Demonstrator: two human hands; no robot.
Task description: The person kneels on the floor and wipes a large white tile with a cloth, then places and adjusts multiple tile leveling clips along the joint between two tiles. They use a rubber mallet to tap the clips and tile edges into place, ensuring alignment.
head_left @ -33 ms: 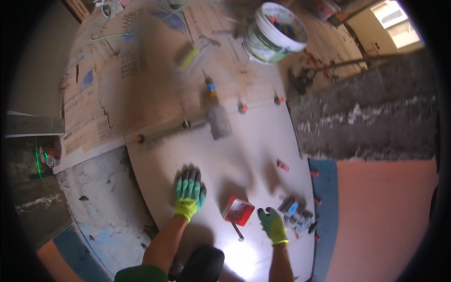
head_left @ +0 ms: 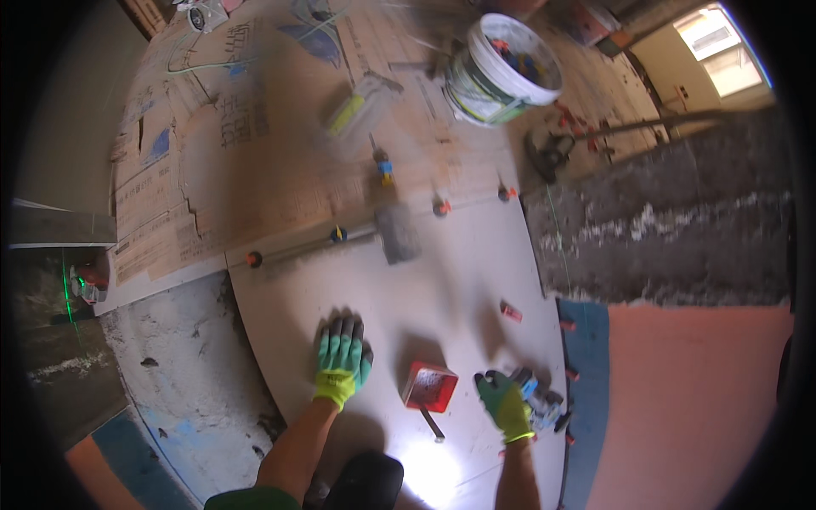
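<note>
My left hand point(head_left: 342, 361), in a green and yellow glove with dark fingertips, lies flat on a large pale tile point(head_left: 442, 314), fingers spread a little. Right of it stands an open red square box point(head_left: 430, 388), its contents unclear, with a narrow dark strip-like piece point(head_left: 434, 427) sticking out beneath. My right hand point(head_left: 505, 406), gloved alike, hovers beside a blue and grey tool point(head_left: 544, 410) and partly hides it. Its fingertips are slightly bent and nothing shows between them. A small red piece point(head_left: 511, 312) lies farther up the tile.
Along the far seam are several orange-topped and yellow clips point(head_left: 441, 207) and a grey block point(head_left: 397, 235). Beyond lie cardboard sheeting point(head_left: 280, 170), a blue-yellow hand tool point(head_left: 384, 168) and a white bucket point(head_left: 476, 81). A laser device point(head_left: 88, 283) glows green at left. Rough grey wall point(head_left: 663, 208) borders the right.
My right hand has moved right, over part of the blue and grey tool. My left hand stays flat on the tile. The view has tilted slightly.
</note>
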